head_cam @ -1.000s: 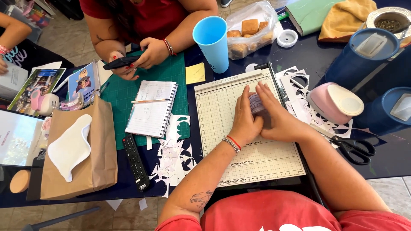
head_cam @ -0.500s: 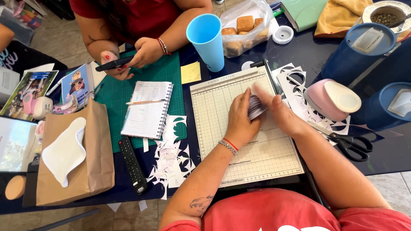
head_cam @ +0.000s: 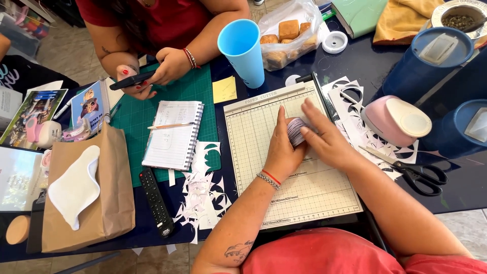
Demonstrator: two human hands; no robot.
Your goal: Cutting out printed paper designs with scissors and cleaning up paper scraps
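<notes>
Both hands cup a small grey striped roll (head_cam: 296,131) over the paper cutter (head_cam: 253,132): left hand (head_cam: 282,147) curled beneath, right hand (head_cam: 324,138) pressing flat on top. Behind, a clear bag (head_cam: 289,30) of brown squares; beside it, a blue cup (head_cam: 242,50).

Red tee, L wrist bracelets (head_cam: 268,178), forearm tattoo (head_cam: 236,250)

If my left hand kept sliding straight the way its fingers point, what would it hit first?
Your left hand points up the paper cutter toward its top edge; beyond that, probably the blue plastic cup, though height is hard to judge.
</notes>
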